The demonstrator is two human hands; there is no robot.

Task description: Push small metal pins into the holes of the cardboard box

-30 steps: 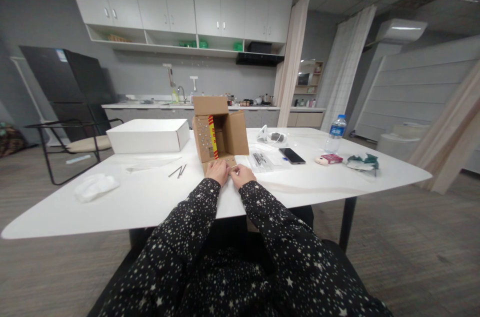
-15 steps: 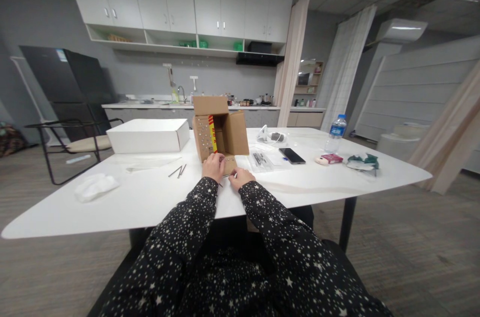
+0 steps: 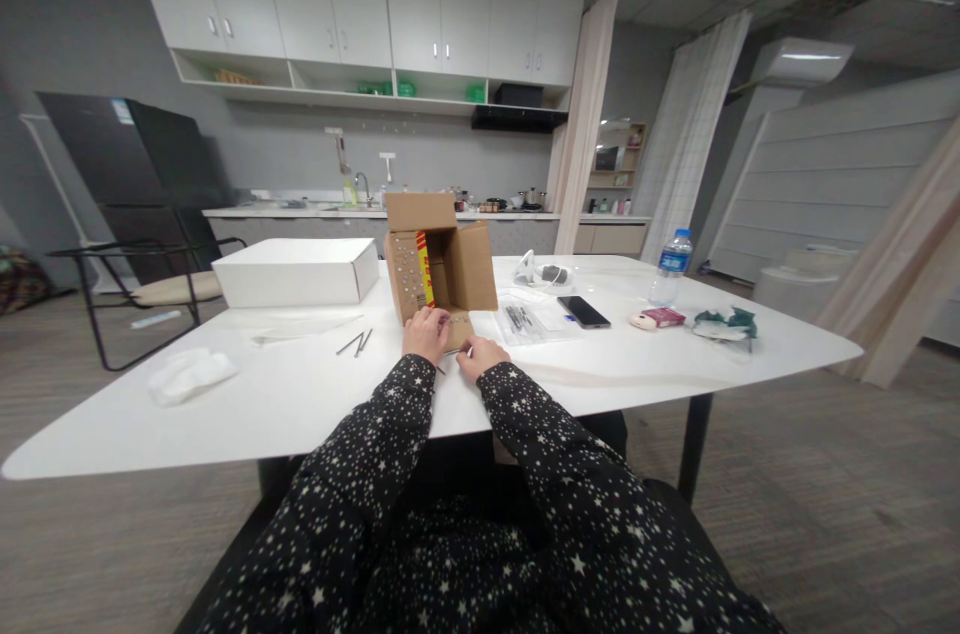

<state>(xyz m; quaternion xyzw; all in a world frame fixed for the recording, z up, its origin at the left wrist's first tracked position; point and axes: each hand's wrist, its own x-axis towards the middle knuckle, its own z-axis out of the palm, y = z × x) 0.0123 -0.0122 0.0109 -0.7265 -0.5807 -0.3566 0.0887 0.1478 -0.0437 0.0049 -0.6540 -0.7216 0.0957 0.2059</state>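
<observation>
Shifted slightly left since a second ago: left hand (image 3: 426, 334), now at the lower flap (image 3: 460, 325) of the cardboard box (image 3: 474, 269). Right hand (image 3: 481, 358) by flap's front edge. Fingers curled; cannot tell gap or hold. Box open on worktop (image 3: 292, 414).

The carton (image 3: 442, 266) is matt cardboard, the desk (image 3: 300, 414) smooth and glossy, the bottle (image 3: 664, 288) clear plastic, the phone (image 3: 585, 312) glossy.

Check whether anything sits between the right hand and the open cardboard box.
Nothing visible stands between the right hand and the cardboard box; the hand is right at its front flap. The left hand covers the flap's left side.
</observation>
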